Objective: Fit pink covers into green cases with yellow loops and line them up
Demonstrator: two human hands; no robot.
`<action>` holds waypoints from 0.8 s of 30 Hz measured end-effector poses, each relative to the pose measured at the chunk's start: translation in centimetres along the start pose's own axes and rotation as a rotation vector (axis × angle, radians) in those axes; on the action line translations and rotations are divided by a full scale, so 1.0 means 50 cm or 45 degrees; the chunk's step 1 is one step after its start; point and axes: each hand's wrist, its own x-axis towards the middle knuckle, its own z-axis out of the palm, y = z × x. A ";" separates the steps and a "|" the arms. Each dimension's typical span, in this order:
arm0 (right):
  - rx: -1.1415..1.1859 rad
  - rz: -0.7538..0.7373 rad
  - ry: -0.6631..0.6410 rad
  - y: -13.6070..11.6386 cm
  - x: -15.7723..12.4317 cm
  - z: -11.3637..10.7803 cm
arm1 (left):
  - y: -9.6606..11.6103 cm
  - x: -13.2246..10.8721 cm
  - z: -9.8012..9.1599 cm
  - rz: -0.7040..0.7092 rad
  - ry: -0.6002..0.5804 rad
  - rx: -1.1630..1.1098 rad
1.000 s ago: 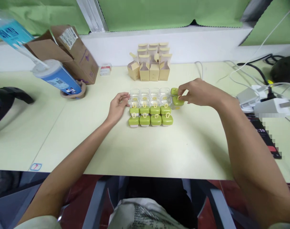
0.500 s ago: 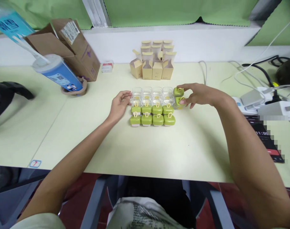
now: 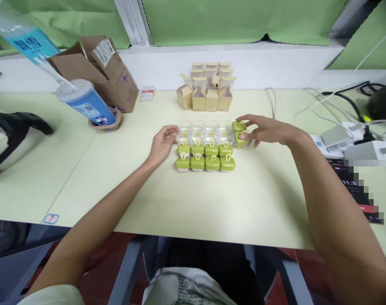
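Observation:
Two rows of clear plastic cups (image 3: pixel 211 126) with yellow marks stand mid-table; I cannot tell whether they form one tray. At their left end, my left hand (image 3: pixel 164 142) has its curled fingers against the outer cups. My right hand (image 3: pixel 258 131) is at the opposite end, index finger on the far green-lidded container (image 3: pixel 239 126) and thumb on the near green-lidded container (image 3: pixel 240 139). Directly in front of the clear cups are two rows of small green-lidded containers (image 3: pixel 197 163) with pale bases and cream loops on top.
Open small cardboard boxes (image 3: pixel 211 100) stand grouped by the wall. To the left are a brown carton (image 3: pixel 117 84), a blue canister (image 3: pixel 88 103) in a ring holder, and a small white box (image 3: pixel 147 94). Cables, white adapters (image 3: pixel 370 142) and a phone (image 3: pixel 351 182) lie at the right.
The whole scene sits slightly lower and to the right as the head view shifts. Both hands keep nearly the same places at the two ends of the clear cups.

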 end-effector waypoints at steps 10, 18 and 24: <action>-0.444 0.006 0.330 -0.051 -0.053 -0.025 | -0.002 -0.001 -0.004 0.029 -0.009 0.041; -0.653 -0.346 0.173 -0.129 -0.059 0.054 | 0.002 -0.001 -0.002 0.018 0.037 0.033; -0.723 -0.343 0.030 -0.127 -0.034 0.079 | 0.011 -0.004 0.000 0.038 0.075 0.040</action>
